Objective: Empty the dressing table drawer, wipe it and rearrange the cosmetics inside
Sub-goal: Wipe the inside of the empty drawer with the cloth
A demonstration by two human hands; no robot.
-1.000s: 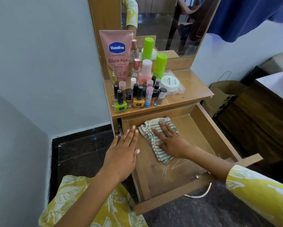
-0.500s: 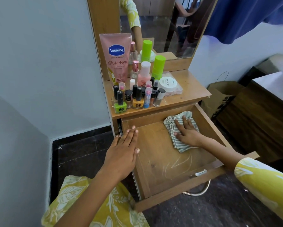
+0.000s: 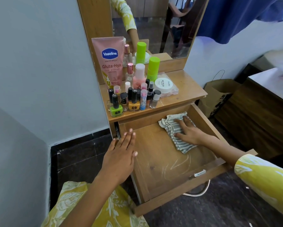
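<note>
Head view is showing the right hand (image 3: 189, 131), fingers spread flat, pressing the striped cloth (image 3: 173, 128) into the drawer (image 3: 155, 161)'s far right corner to wipe, while the flat left hand (image 3: 121, 154) is steadying its left edge.

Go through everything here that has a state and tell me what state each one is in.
Drawer: pulled open, emptied, smear marks on its floor.
Striped cloth: crumpled, in the drawer's back right corner.
Right hand: flat, pressing the cloth.
Left hand: fingers straight, resting on the drawer's left edge.
Nail polish bottles: upright, capped, grouped on the tabletop.
Vaseline tube: standing, leaning against the mirror frame.
</note>
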